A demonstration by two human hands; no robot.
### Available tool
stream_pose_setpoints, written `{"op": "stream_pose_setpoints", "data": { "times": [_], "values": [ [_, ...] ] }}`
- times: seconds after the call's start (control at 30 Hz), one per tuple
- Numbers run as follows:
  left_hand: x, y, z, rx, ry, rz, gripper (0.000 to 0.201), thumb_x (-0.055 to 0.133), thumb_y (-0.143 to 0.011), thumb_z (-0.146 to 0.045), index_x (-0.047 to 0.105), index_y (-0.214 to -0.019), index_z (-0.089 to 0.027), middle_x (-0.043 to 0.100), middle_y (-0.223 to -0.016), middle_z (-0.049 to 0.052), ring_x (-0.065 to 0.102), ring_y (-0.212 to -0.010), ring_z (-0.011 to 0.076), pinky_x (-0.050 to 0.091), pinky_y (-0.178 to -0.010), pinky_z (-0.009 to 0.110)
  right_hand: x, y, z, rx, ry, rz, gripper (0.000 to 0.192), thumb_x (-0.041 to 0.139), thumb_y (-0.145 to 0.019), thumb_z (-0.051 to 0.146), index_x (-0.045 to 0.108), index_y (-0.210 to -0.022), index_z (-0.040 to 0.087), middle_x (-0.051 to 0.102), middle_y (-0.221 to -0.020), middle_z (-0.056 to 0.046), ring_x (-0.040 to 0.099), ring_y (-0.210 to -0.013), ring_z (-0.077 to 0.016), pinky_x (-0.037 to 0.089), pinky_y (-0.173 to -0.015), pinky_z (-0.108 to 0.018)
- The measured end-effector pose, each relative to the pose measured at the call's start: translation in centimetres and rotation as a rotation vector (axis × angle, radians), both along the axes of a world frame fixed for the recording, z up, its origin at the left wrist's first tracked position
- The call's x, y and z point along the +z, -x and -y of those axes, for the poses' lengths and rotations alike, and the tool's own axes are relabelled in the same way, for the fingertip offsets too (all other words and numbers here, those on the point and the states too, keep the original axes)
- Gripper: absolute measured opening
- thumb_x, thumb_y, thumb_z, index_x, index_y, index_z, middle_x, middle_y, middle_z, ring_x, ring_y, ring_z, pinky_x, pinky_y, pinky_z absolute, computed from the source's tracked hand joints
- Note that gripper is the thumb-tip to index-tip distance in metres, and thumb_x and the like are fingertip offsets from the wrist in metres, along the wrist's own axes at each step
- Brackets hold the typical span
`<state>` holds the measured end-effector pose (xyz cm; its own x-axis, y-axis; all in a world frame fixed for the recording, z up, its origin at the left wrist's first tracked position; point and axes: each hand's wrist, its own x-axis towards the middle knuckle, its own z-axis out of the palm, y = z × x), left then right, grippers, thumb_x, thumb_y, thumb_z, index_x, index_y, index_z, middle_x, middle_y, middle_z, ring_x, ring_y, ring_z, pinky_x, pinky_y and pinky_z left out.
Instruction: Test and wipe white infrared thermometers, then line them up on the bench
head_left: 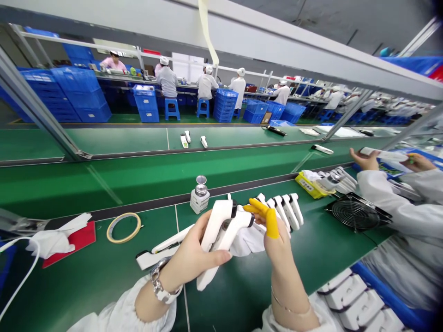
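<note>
white tray [356,299]: cut by bottom edge | far workers [207,83]: too small to tell

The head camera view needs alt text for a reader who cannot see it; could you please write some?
The left hand grips a white plastic handheld device over a green workbench, while the right hand, wearing yellow finger cots, touches its head. A row of similar white devices, a tape ring and a small bottle lie nearby.

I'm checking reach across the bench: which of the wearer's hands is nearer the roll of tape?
Left. The left hand grips a white handheld device just right of the tape roll; the right hand, with yellow finger cots, is farther right.
</note>
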<state>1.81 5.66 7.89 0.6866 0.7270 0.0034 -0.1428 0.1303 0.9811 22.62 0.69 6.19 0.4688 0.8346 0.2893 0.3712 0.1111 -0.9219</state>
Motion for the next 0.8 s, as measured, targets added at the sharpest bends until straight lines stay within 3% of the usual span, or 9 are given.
{"op": "stream_pose_setpoints", "data": {
  "times": [0.17, 0.3, 0.43, 0.63, 0.8],
  "values": [
    [-0.5, -0.4, 0.3, -0.053, 0.281, 0.136, 0.048, 0.065, -0.077, -0.03, 0.044, -0.119, -0.021, 0.06, -0.109, 0.008, 0.063, -0.087, 0.0226, 0.048, -0.074, 0.032, -1.5, 3.7, 0.6, 0.233, 0.082, -0.293, 0.042, 0.048, -0.081, 0.052, 0.058, -0.112, 0.024, 0.067, -0.102, -0.006, 0.061, -0.094, -0.0273, 0.05, -0.077, -0.041],
    [-0.7, -0.8, 0.5, -0.102, 0.471, 0.241, 0.034, 0.064, -0.079, -0.021, 0.052, -0.11, -0.016, 0.065, -0.097, 0.007, 0.062, -0.086, 0.0192, 0.047, -0.074, 0.028, -1.3, 6.7, 0.6, 0.352, 0.095, -0.547, 0.047, 0.064, -0.073, 0.041, 0.052, -0.117, 0.029, 0.062, -0.115, -0.002, 0.057, -0.105, -0.0246, 0.047, -0.088, -0.038],
    [-1.3, -0.9, 0.4, -0.201, 0.639, 0.353, 0.034, 0.062, -0.078, -0.015, 0.054, -0.111, -0.013, 0.067, -0.092, 0.009, 0.064, -0.078, 0.0196, 0.048, -0.068, 0.028, -0.2, 7.4, 0.3, 0.264, 0.042, -0.773, 0.046, 0.07, -0.067, 0.037, 0.055, -0.11, 0.026, 0.065, -0.108, -0.004, 0.058, -0.102, -0.0251, 0.045, -0.09, -0.039],
    [-2.2, -1.1, 0.4, -0.301, 0.77, 0.474, 0.043, 0.059, -0.076, -0.02, 0.052, -0.118, -0.012, 0.069, -0.093, 0.011, 0.065, -0.088, 0.0261, 0.047, -0.08, 0.038, 1.0, 7.5, 0.5, 0.223, 0.063, -0.807, 0.048, 0.073, -0.066, 0.032, 0.05, -0.107, 0.026, 0.067, -0.094, -0.003, 0.065, -0.079, -0.0231, 0.052, -0.062, -0.032],
    [-2.3, -1.1, 0.3, -0.364, 0.852, 0.541, 0.046, 0.057, -0.077, -0.026, 0.052, -0.119, -0.008, 0.067, -0.1, 0.015, 0.062, -0.095, 0.0309, 0.042, -0.089, 0.046, 0.6, 7.5, 0.8, 0.119, 0.063, -0.783, 0.041, 0.069, -0.069, 0.044, 0.055, -0.103, 0.026, 0.066, -0.084, -0.001, 0.06, -0.059, -0.0161, 0.043, -0.04, -0.023]
  ]
}}
